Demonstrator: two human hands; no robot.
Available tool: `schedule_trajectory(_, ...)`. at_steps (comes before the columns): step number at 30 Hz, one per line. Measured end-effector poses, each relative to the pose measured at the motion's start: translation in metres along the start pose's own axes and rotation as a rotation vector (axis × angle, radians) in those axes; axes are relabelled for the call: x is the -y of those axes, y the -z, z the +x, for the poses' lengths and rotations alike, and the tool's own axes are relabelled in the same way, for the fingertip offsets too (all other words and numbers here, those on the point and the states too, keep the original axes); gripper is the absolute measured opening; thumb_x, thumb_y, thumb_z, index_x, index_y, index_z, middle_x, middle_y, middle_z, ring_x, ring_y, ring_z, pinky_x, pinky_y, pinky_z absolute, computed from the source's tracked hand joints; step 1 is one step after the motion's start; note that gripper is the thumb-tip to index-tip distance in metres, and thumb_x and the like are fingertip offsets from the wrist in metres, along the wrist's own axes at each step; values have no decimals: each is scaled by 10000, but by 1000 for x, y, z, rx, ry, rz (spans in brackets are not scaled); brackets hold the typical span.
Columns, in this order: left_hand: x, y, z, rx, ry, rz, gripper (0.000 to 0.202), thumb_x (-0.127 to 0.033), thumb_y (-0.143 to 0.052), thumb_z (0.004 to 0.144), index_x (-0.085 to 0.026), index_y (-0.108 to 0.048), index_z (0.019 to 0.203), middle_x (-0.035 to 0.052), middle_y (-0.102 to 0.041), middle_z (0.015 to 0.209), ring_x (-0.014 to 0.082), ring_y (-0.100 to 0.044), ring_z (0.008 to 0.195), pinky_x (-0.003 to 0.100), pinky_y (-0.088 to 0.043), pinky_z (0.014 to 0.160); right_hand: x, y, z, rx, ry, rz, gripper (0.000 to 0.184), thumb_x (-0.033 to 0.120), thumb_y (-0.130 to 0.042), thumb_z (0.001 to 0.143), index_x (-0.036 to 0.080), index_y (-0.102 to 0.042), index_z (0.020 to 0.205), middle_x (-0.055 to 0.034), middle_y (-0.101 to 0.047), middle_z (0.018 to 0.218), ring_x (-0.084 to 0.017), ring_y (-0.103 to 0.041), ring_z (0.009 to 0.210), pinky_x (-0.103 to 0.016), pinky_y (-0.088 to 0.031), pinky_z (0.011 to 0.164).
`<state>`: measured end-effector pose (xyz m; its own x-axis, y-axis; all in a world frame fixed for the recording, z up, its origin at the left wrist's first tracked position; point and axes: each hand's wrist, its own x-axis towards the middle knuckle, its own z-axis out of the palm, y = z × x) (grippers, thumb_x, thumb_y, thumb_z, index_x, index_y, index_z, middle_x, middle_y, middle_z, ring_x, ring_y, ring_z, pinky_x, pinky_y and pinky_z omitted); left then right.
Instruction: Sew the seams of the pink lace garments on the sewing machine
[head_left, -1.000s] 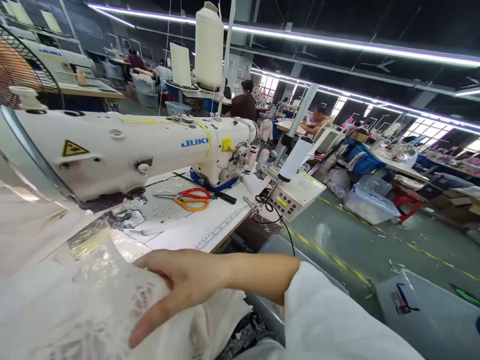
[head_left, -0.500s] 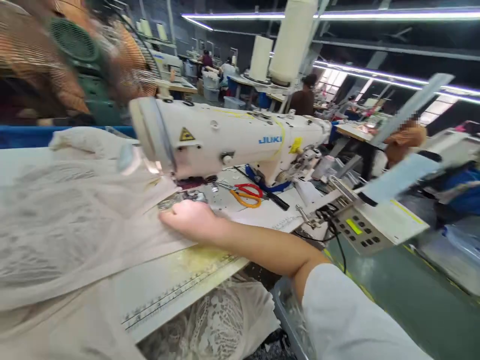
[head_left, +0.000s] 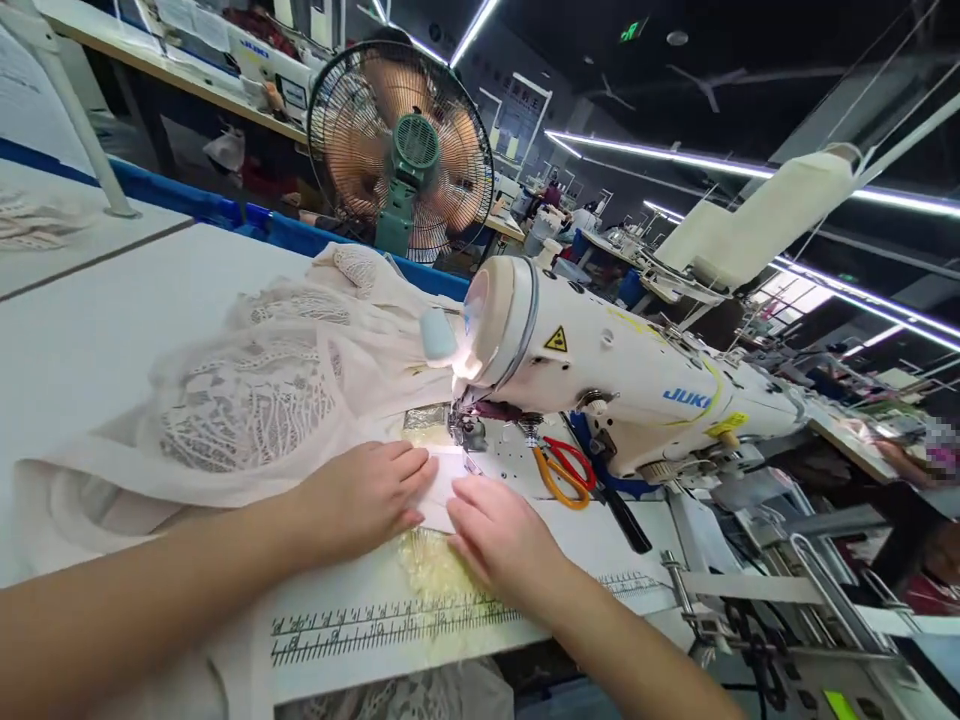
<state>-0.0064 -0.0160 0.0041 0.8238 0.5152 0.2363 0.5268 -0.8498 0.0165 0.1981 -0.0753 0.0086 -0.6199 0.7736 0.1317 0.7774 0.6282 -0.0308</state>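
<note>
A small white fabric piece [head_left: 442,495] lies in front of the needle area of a white sewing machine [head_left: 600,350]. Resting on its left side, my left hand [head_left: 367,500] has its fingers stretched flat. At its right edge, my right hand [head_left: 506,540] is closed, fingertips bent against the cloth in a pinch. A small thin item [head_left: 472,465] shows by the right fingertips, too small to name. Left of the machine spreads a pale garment with lace panels [head_left: 255,405]; my left forearm crosses its front part. Beneath the hands is a yellowish patch [head_left: 431,565] on the table.
Orange- and red-handled scissors [head_left: 562,475] and a black-handled tool [head_left: 626,520] lie right of the needle. A printed ruler [head_left: 375,630] runs along the table's front edge. Behind stands a large fan [head_left: 401,150]. Thread cones [head_left: 780,225] rise behind the machine.
My view has turned left, so the machine sits further right. My left hand has come into view on the fabric. My right hand has moved from the garment beside the needle to the white piece.
</note>
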Motion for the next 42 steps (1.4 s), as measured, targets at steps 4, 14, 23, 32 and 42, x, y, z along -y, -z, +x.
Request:
schedule_trajectory(4,0,-2,6,94,96,158,357,-421,-590,852,-157,-617,1091,80,-630,959,253,-571,850,364,-420,609,-4,-7,-24,-139,41,121,245,192,-488,871,127,-565,1095,-135,-600,1194,-270,-539,1068,-420,-495,908)
schedule_trajectory(14,3,2,13,31,103,182,409,-546,-591,825,-148,-684,824,63,-603,818,217,-554,781,356,-330,585,5,-5,-32,-140,114,236,268,175,-442,905,92,-563,1130,-149,-598,1197,-252,-542,1093,-387,-499,937)
schedule_trajectory(23,10,-5,32,46,125,160,409,-526,-596,825,-136,-692,904,81,-621,859,236,-559,829,357,-338,624,3,-6,-23,-129,115,225,284,161,-443,879,56,-577,1107,-177,-587,1201,-292,-541,1082,-426,-513,912)
schedule_trajectory(32,3,1,16,20,83,132,379,-493,-569,861,-139,-681,935,48,-636,909,202,-557,833,358,-373,702,9,-3,-23,-163,186,251,267,196,-461,900,50,-590,1082,-178,-612,1160,-276,-571,1039,-385,-530,901)
schedule_trajectory(42,10,-12,30,50,117,126,406,-439,-506,907,-111,-666,1083,104,-646,1038,250,-560,960,374,-368,748,4,-5,-19,-106,63,254,276,159,-457,872,111,-523,1136,-159,-575,1201,-265,-522,1104,-402,-480,960)
